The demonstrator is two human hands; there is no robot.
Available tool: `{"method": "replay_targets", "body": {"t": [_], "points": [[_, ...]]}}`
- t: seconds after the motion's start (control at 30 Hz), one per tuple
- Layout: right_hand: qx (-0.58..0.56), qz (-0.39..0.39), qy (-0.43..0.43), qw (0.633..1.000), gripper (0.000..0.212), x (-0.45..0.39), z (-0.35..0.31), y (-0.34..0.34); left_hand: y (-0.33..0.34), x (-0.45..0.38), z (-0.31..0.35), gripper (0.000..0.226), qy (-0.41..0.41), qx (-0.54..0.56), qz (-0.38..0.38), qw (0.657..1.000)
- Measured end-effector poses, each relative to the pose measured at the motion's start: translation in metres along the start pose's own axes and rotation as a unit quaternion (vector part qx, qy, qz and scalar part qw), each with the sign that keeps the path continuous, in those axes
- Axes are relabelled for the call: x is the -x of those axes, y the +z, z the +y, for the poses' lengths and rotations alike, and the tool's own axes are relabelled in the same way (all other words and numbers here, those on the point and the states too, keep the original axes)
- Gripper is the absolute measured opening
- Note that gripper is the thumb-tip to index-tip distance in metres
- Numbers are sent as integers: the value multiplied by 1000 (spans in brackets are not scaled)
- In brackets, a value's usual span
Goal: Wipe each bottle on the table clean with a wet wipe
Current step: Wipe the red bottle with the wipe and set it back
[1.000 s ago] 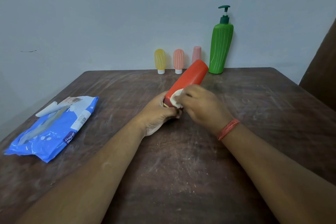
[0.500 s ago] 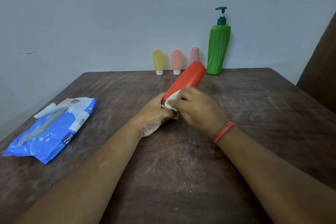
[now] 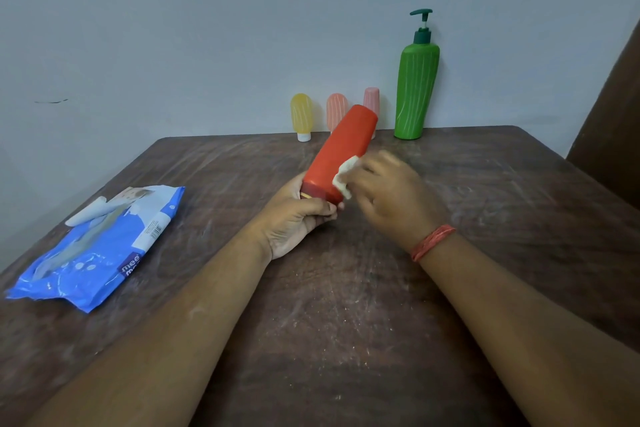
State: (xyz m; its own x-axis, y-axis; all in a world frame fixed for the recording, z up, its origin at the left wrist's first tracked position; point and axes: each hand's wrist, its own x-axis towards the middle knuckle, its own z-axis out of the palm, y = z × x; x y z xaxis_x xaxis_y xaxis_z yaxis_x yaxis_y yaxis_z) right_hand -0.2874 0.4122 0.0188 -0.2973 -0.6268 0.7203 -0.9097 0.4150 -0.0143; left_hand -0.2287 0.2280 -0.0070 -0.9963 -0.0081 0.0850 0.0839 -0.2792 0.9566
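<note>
The red bottle (image 3: 341, 152) is held tilted above the table (image 3: 346, 322), its cap end gripped by the curled fingers of the left hand (image 3: 298, 215) and its base pointed away, toward the wall (image 3: 207, 28). A folded wet wipe (image 3: 344, 174) is pinched in the right hand (image 3: 388, 191) and pressed against the lower right side of the bottle. Compared with one second ago, the wipe has been moved a little up the body, away from the cap, and the right hand is blurred, so a stroke seems to be in progress. From this it is judged that the lower part is being cleaned and that the upper body and base remain to be wiped.

At the far edge, close to the wall, four more bottles are lined up: a green pump bottle (image 3: 417, 87), a yellow small bottle (image 3: 302, 114), an orange small bottle (image 3: 335, 111) and a pink small bottle (image 3: 372, 100), the last two partly hidden behind the red one. Whether they are already clean cannot be told. The base of the red bottle is seen near them, so a long stroke should be made with care.

A blue pack of wipes (image 3: 97, 246) lies near the left edge, well apart from the hands. The middle and the right side of the table offer open room for turning the bottle. A dark brown thing (image 3: 613, 121) stands beside the far right corner.
</note>
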Motion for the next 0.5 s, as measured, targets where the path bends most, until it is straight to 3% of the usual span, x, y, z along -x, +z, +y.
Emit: {"method": "replay_targets", "body": {"t": [0.07,0.17,0.3,0.4,0.5], "points": [[-14,9,23,1000,15,1,0,1,-1,0,-1,62,-1,7,3,1000],[-23,-34,-43,998,17,2,-3,4,-3,-1,-1,59,2,10,10,1000],[-41,68,70,994,15,0,7,4,-4,-1,-1,68,-11,29,12,999],[-31,36,7,999,13,2,3,11,-4,0,0,73,-14,23,21,999],[-95,124,125,980,17,-2,19,10,0,0,0,76,-28,0,22,999]]}}
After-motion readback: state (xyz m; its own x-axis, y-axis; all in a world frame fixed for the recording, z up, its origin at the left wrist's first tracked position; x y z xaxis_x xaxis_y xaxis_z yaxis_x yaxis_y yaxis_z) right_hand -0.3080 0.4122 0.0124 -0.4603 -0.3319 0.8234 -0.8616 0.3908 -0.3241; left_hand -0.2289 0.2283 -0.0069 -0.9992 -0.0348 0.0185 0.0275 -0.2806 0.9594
